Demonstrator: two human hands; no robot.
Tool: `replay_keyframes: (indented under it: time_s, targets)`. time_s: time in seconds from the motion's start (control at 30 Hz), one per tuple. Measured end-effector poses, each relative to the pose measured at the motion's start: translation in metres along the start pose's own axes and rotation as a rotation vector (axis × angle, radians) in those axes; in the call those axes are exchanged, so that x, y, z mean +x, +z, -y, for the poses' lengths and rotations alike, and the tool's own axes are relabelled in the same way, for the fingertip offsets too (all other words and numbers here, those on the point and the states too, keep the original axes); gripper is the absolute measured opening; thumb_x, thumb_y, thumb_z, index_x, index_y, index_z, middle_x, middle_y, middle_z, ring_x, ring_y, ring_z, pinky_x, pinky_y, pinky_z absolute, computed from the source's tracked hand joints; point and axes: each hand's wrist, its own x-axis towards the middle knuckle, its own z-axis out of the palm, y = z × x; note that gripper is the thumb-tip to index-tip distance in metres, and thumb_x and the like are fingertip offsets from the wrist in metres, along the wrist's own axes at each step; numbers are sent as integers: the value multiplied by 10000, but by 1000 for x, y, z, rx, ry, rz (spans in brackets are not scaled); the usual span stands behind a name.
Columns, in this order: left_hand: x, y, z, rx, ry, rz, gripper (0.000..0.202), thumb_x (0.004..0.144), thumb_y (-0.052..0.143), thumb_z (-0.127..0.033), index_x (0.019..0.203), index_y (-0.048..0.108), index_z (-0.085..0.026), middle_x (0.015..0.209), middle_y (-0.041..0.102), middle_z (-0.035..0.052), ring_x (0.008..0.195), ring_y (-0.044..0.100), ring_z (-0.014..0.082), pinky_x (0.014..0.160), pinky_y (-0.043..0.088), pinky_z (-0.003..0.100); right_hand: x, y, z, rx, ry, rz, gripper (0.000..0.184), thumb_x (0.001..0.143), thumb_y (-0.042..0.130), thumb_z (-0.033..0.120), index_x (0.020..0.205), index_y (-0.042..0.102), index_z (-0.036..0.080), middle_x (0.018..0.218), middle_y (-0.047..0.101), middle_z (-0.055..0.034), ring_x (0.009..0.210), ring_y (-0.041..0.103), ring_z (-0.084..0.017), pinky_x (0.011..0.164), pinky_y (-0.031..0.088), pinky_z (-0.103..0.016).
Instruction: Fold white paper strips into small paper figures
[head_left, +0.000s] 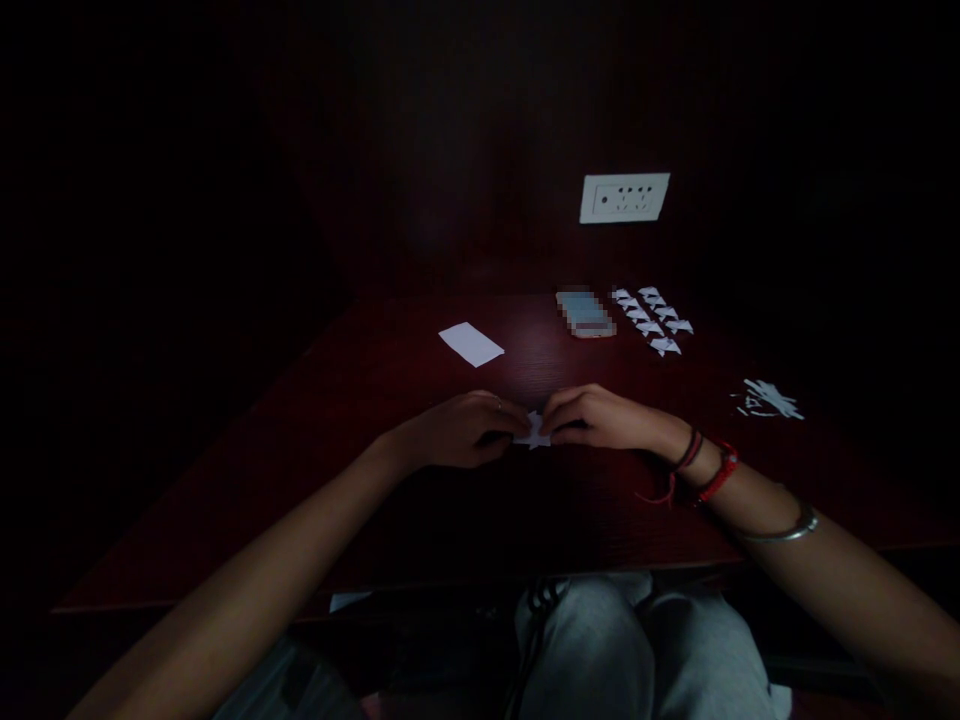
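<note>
- Near the middle of the dark red wooden tabletop [337, 400], a bit toward its front edge: the small white folded paper piece [534, 432] lies between your hands.
- Your left hand [461, 430] and right hand [600, 418] each pinch one side with closed fingertips. Most of it is hidden.
- My read: keep it flat on the wood and line up the edges before creasing. Light is poor, so go by feel.
- Toward the back edge: white rectangular paper slip [471, 344], flat rectangular phone [585, 313], and rows of small white folded paper shapes [652, 318] just right of the phone.
- Toward the right edge: loose white paper scraps [769, 400].
- All of these are well apart from your hands.
</note>
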Motion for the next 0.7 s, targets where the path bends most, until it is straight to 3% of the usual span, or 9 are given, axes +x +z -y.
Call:
replay_keyframes:
  time_s: [0.27,0.5,0.7]
  targets:
    - [-1,0,-3,81,4,36,434,737,436,-93,1137,463,-260,1161,496,1,1071,438,149,920,308,315,0,2,4,-91,-3,-18,217,780,491,254,929,614,156,866,576,-50,810,523,-123,753,396,-251]
    - [-4,1,-5,42,-8,57,435,728,429,-75,1131,475,-233,1174,465,10,1078,424,136,944,303,269,0,0,11,-113,26,26,201,800,442,195,896,614,156,833,559,-48,751,523,-110,697,399,-233]
    - [-4,0,-9,92,-40,86,451,723,442,-84,1144,460,-245,1202,440,16,1126,374,164,964,274,325,3,1,10,-39,75,2,188,778,443,148,858,612,126,780,562,-48,697,512,-101,658,390,-216]
